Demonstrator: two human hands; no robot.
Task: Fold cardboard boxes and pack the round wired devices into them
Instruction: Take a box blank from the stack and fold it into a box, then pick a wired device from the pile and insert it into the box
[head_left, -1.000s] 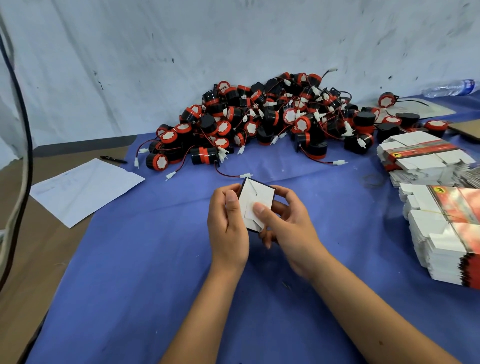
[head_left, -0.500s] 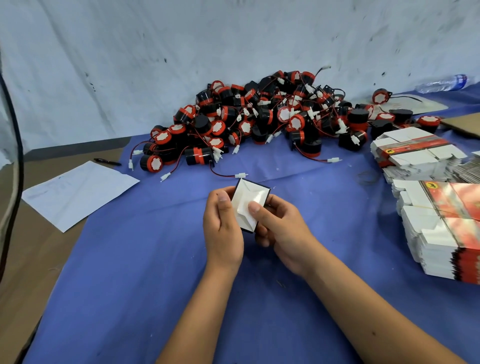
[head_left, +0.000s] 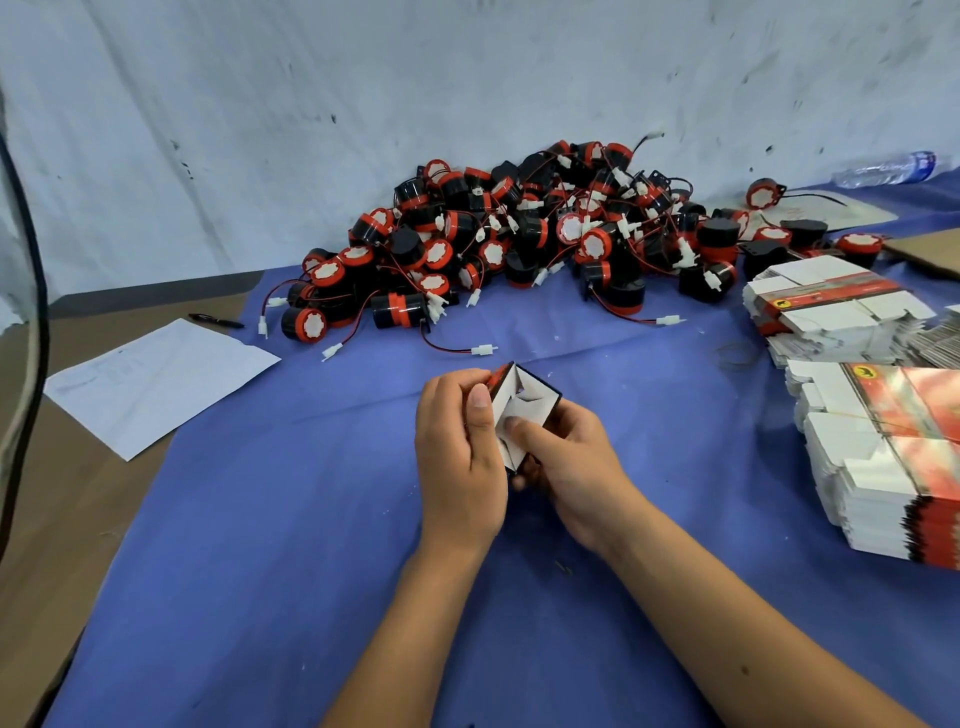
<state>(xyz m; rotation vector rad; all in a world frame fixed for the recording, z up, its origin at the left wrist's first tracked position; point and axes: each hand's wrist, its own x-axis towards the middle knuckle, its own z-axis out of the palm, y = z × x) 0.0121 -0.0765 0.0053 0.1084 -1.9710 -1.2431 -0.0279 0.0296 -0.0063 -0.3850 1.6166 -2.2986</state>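
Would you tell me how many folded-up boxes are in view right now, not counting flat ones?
1. The only folded box is held above the blue cloth between the left hand and right hand. The heaps at right hold flat ones.

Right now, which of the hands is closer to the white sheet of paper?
Left. The left hand holds the box on the side toward the white sheet of paper; the right hand is farther away.
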